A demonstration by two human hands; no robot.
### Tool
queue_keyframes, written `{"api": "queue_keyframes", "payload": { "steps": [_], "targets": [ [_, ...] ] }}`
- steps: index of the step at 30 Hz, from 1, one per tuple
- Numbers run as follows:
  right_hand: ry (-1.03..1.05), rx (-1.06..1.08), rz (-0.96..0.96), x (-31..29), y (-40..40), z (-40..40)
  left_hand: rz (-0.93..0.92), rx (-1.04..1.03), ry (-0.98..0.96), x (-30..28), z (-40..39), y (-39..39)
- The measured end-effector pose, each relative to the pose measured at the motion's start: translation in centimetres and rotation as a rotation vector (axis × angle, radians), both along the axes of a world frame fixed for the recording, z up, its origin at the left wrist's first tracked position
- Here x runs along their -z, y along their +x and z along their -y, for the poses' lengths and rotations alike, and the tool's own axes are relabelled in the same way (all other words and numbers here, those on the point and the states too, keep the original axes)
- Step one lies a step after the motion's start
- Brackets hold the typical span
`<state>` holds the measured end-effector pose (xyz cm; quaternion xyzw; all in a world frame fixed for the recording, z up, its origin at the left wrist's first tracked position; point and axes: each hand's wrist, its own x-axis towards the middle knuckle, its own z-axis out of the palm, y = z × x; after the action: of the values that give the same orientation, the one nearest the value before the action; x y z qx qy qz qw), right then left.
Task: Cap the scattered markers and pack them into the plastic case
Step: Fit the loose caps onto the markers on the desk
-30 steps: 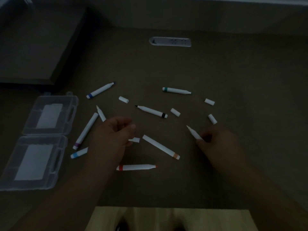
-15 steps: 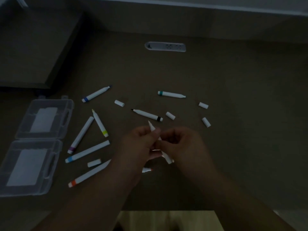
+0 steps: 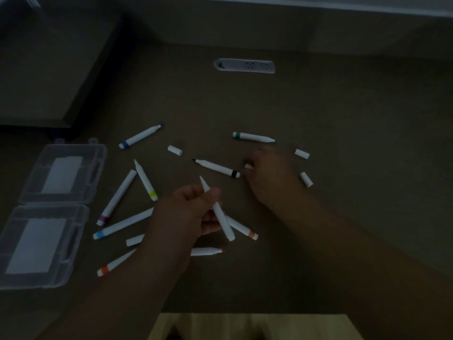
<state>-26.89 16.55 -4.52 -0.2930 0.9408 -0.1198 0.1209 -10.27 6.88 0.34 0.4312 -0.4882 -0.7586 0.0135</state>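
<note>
Nearest the person, an orange-banded marker [image 3: 115,264] and a red-tipped marker [image 3: 208,251] lie on the dark table [image 3: 343,168], partly hidden by the left forearm. The left hand [image 3: 186,217] pinches an uncapped white marker [image 3: 218,212] between thumb and fingers, tip pointing away. Half a second ago both hands met on this marker; the right hand [image 3: 267,175] has since let go and reached farther out, its fingers now curled onto a white cap [image 3: 248,166] just beside the black-banded marker [image 3: 215,168]. That suggests the marker was passed to the left hand so the right could fetch a cap, with capping as the next step.

At the left, the plastic case [image 3: 49,214] lies open, seemingly with only a white sheet in each half, so packing looks unstarted. Light-blue [image 3: 122,224], purple [image 3: 117,197] and yellow [image 3: 145,180] markers lie between case and hands. Farther off sit loose caps [image 3: 175,150], a blue-banded marker [image 3: 139,136], a green-banded marker [image 3: 253,137], and beyond them a power strip [image 3: 244,66].
</note>
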Motion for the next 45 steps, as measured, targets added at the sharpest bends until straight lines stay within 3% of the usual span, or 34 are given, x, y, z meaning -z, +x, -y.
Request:
{"api": "queue_keyframes", "payload": {
  "steps": [3, 8, 11, 28, 45],
  "targets": [
    [0.023, -0.014, 0.046, -0.3, -0.2, -0.1, -0.007, -0.004, 0.003, 0.2, -0.1, 0.1],
    [-0.355, 0.078, 0.174, -3.0, 2.1, -2.6, -0.028, -0.002, -0.011, 0.3, 0.1, 0.1],
    [-0.479, 0.112, 0.24, -4.4, 4.0, -3.4, -0.043, 0.031, -0.018, 0.4, 0.1, -0.1],
    [-0.582, 0.075, 0.359, -5.5, 6.2, -4.7, -0.095, 0.094, 0.008, -1.2, 1.0, -3.3],
    [-0.635, 0.046, 0.439, -6.9, 7.6, -4.9, -0.041, 0.209, -0.111, -2.7, 1.1, -3.3]
  ]
}}
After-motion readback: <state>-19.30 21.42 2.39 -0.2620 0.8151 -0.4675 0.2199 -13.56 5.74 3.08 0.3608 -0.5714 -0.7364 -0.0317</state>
